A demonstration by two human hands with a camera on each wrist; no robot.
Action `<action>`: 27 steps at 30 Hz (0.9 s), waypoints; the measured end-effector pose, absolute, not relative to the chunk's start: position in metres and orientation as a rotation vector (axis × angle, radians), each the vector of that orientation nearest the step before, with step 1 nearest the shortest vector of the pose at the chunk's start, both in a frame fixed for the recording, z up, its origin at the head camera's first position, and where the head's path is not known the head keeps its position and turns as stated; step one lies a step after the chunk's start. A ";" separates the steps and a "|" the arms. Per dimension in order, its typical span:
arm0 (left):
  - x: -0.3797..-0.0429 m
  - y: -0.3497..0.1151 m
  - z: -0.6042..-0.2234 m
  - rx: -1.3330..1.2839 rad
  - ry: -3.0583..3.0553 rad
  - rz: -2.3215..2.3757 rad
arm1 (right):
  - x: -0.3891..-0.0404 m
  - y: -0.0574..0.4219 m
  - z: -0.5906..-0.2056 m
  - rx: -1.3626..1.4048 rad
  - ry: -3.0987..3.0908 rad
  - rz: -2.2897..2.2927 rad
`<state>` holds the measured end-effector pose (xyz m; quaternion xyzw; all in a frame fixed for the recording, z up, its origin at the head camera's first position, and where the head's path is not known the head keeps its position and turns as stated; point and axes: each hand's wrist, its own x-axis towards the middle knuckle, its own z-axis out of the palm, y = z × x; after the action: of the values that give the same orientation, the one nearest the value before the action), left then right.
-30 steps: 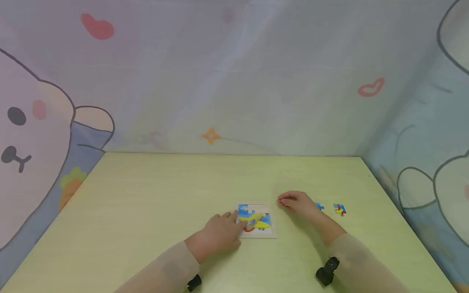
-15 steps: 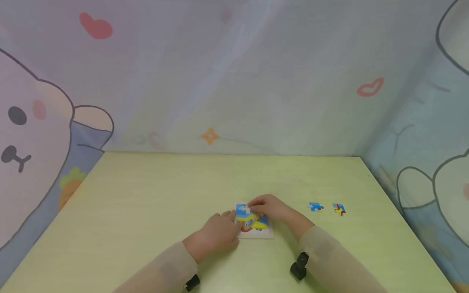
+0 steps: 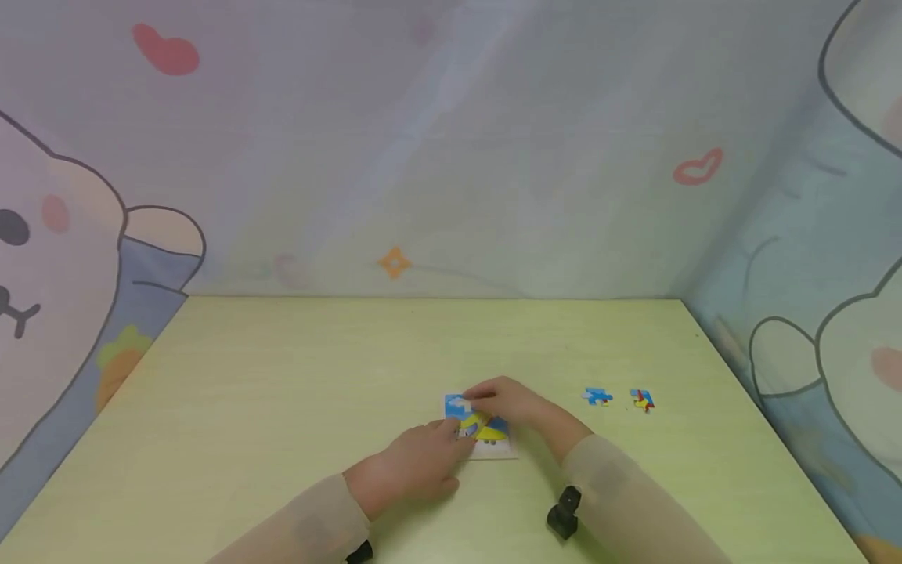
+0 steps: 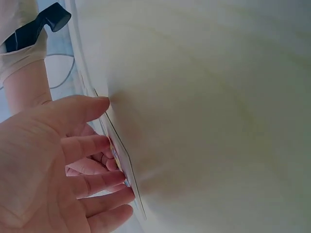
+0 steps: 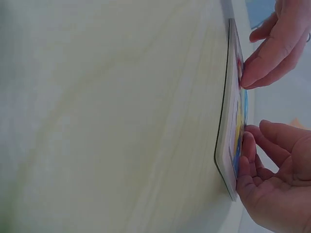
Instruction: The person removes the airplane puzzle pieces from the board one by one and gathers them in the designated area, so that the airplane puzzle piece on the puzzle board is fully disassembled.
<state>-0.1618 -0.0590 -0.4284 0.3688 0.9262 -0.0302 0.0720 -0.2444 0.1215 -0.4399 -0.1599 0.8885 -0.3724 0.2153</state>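
Note:
A small square jigsaw board [image 3: 499, 451] with a yellow airplane on blue sky lies on the table in the head view. My left hand [image 3: 416, 460] rests on its left side, the fairly straight fingertips on the picture and edge; in the left wrist view they lie along the board [image 4: 127, 167]. My right hand [image 3: 513, 401] reaches over the board's upper right, its fingers curled at the picture surface. In the right wrist view the right thumb and fingers [image 5: 247, 145] come together there, pinching a puzzle piece that they mostly hide.
Two loose jigsaw pieces, one mostly blue [image 3: 597, 397] and one blue, yellow and red [image 3: 642, 400], lie to the right of the board. The light table [image 3: 317, 368] meets a cartoon-printed cloth backdrop [image 3: 310, 157] at the back and sides.
My right hand has moved left from beside the board to over its upper part, uncovering the blue loose piece. My left hand stays on the board, its fingers slightly further over the picture.

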 end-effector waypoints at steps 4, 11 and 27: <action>-0.164 -0.059 -0.428 1.157 2.763 -0.101 | -0.245 0.122 -0.439 -0.451 2.454 -1.027; -0.165 -0.060 -0.427 1.197 2.765 -0.121 | -0.246 0.125 -0.441 -0.465 2.414 -1.057; -0.163 -0.059 -0.428 1.160 2.777 -0.131 | -0.244 0.123 -0.441 -0.429 2.422 -1.155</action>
<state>-0.1633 -0.0589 -0.4281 0.3843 0.9199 -0.0433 0.0647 -0.2439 0.1234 -0.4407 -0.1543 0.8714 -0.4155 0.2103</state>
